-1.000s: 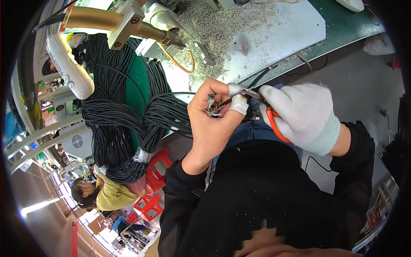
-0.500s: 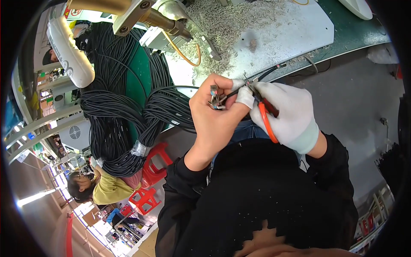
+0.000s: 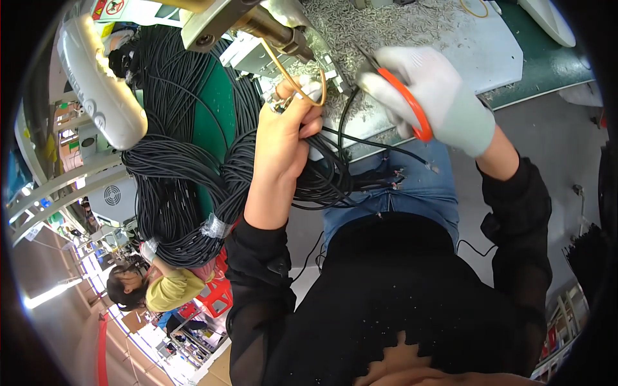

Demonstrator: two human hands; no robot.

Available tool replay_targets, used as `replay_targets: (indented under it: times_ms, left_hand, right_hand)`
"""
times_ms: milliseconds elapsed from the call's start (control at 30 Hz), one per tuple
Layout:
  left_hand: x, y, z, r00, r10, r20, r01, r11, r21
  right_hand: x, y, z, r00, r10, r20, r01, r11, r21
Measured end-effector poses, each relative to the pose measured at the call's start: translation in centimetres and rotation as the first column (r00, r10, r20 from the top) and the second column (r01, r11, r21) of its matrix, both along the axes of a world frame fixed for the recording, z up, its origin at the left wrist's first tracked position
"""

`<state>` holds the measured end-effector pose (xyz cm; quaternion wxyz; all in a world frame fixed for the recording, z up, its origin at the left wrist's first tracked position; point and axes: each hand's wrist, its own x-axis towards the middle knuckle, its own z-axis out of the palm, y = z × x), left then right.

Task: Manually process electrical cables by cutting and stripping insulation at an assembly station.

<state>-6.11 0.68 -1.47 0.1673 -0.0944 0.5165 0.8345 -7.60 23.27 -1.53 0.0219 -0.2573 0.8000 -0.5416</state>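
Note:
My left hand [image 3: 283, 138], with white covers on some fingertips, is closed beside the machine head. Small shiny metal connectors [image 3: 277, 101] show between its fingers; whether it also holds a cable is hidden. My right hand [image 3: 425, 90] wears a white glove and is closed around orange-handled pliers [image 3: 407, 103]. Their dark tip points toward the metal scraps; the jaws are too small to make out. A black cable [image 3: 346, 119] rises in a curve to just left of the glove. Below it, several cable ends with bare coloured wires [image 3: 396, 177] rest over my lap.
A press-like machine [image 3: 277, 35] with a bent yellow tube [image 3: 283, 67] overhangs the white work plate [image 3: 496, 61]. Small metal scraps [image 3: 412, 29] cover much of the plate. Bundles of black cable [image 3: 174, 167] lie at left, near a lit lamp [image 3: 103, 83]. Another person [image 3: 170, 289] sits beyond.
My left hand has moved up and left to the machine head with the connectors. My right hand has lifted away from it with the pliers, up over the scraps.

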Motion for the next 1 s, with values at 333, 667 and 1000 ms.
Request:
replay_targets:
  times_ms: [333,667,1000]
  left_hand:
    - [-3.0,-0.4,1.9,0.977,-0.213,-0.007,0.184,0.863,-0.470]
    - [-2.3,1.1,2.7,0.961,-0.220,-0.167,0.008,0.627,-0.779]
    - [-2.1,0.7,1.7,0.942,-0.221,-0.254,-0.027,0.701,-0.712]
  right_hand:
    - [-4.9,-1.6,0.5,0.797,0.235,0.556,-0.144,0.969,-0.202]
    - [-5.2,-1.4,0.1,0.732,0.323,0.600,-0.140,0.933,-0.330]
    - [-4.7,-1.1,-2.8,0.655,0.489,0.576,-0.075,0.801,-0.595]
